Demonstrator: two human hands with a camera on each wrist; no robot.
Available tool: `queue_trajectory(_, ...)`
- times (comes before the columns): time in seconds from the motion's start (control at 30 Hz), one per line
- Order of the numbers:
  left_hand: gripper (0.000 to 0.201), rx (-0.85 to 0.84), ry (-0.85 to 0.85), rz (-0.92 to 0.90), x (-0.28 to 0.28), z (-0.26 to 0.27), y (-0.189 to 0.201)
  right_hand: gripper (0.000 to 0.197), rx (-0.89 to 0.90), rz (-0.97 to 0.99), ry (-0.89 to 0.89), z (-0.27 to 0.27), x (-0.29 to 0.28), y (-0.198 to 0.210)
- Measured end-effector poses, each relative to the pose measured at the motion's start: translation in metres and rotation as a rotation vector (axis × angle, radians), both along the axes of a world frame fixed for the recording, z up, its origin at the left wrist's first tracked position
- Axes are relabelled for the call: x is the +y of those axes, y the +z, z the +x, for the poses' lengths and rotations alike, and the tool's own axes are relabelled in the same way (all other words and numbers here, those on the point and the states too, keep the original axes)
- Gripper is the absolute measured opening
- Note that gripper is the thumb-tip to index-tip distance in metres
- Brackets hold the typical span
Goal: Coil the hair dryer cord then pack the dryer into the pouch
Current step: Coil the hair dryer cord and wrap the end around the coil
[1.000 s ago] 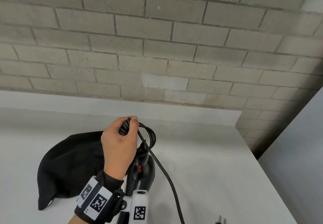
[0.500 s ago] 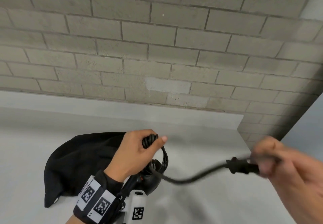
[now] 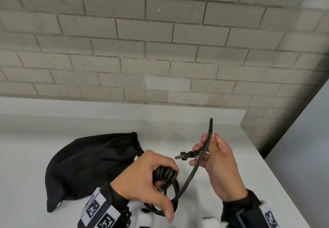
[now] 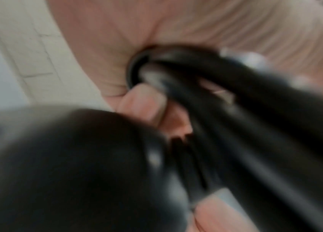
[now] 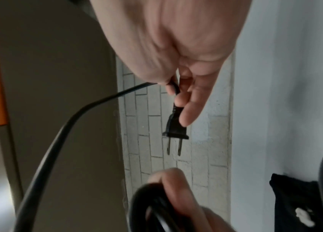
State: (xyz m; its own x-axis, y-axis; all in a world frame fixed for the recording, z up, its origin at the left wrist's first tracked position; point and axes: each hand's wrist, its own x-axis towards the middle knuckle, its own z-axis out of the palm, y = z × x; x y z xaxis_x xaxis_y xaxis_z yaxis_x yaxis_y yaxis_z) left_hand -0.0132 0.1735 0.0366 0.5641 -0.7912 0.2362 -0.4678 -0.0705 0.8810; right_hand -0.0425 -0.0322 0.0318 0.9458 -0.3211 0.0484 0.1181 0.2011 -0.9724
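My left hand [image 3: 149, 178] grips a bundle of black cord coils [image 3: 166, 172] above the white table. The loops hang down below the fist [image 3: 170, 201]. The left wrist view shows the coils [image 4: 206, 87] in my curled fingers, with the dark dryer body [image 4: 67, 164] blurred below. My right hand [image 3: 215, 160] pinches the cord's free end just behind the plug [image 3: 184, 155], whose prongs point left toward my left hand. In the right wrist view the plug [image 5: 175, 127] hangs below my fingers. A loose length of cord [image 3: 194, 167] runs between both hands. The black pouch [image 3: 89, 163] lies at the left.
The white table [image 3: 249, 165] ends at a right edge close to my right forearm. A grey brick wall [image 3: 160, 49] stands behind the table's raised back ledge [image 3: 124, 108]. A pale panel [image 3: 306, 147] rises at the far right.
My right hand has come into view holding the plug end, then moved in close to my left hand. My left hand has lowered with the coils, now hiding the dryer.
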Motion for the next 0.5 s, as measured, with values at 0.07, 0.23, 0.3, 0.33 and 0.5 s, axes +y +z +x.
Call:
queue_trajectory(0.07, 0.05, -0.008, -0.046, 0.064, 0.001, -0.002, 0.0, 0.035, 0.043, 0.091, -0.023, 0.006, -0.004, 0.001)
queue_trajectory(0.23, 0.03, -0.046, 0.011, 0.043, -0.002, -0.005, -0.01, 0.035, 0.089, 0.228, -0.13, 0.024, -0.028, -0.001)
queue_trajectory(0.3, 0.034, -0.02, 0.047, -0.058, -0.005, -0.006, -0.014, 0.033, 0.131, 0.223, -0.125, 0.023, -0.033, -0.006)
queue_trajectory(0.33, 0.036, -0.002, 0.074, -0.113, -0.006, -0.005, -0.015, 0.032, 0.158, 0.199, -0.102, 0.021, -0.033, -0.011)
queue_trajectory(0.5, 0.045, 0.115, 0.224, -0.349, -0.014, -0.005, -0.017, 0.031, 0.191, 0.156, 0.112, -0.003, -0.003, -0.032)
